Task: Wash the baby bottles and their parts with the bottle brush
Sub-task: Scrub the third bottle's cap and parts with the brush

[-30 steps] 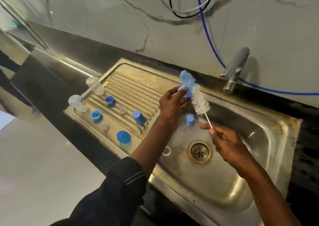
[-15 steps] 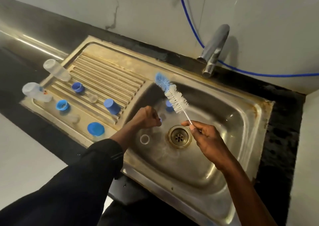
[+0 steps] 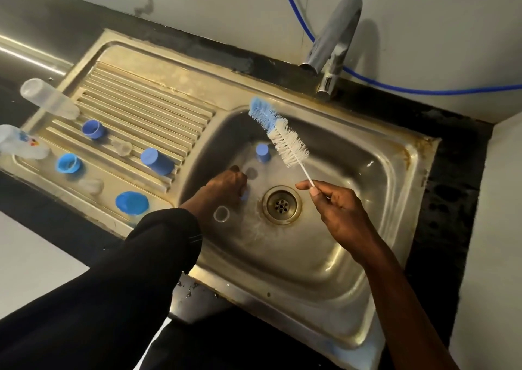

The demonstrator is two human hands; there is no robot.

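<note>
Bottle brush (image 3: 286, 141), bristles up over the sink (image 3: 367, 214), is pinched by its wire stem in the right hand (image 3: 339, 208), apparently kept ready while the left hand (image 3: 226, 186) curls round a blue part (image 3: 244, 196) on the basin floor; bottles (image 3: 49, 103) wait on the drainboard (image 3: 147, 107).

No words, brand names or numbers can be read anywhere. One baby bottle (image 3: 17, 144), lying at the far left edge of the drainboard (image 3: 147, 107), carries a small coloured print, too blurred to make out as letters.
</note>
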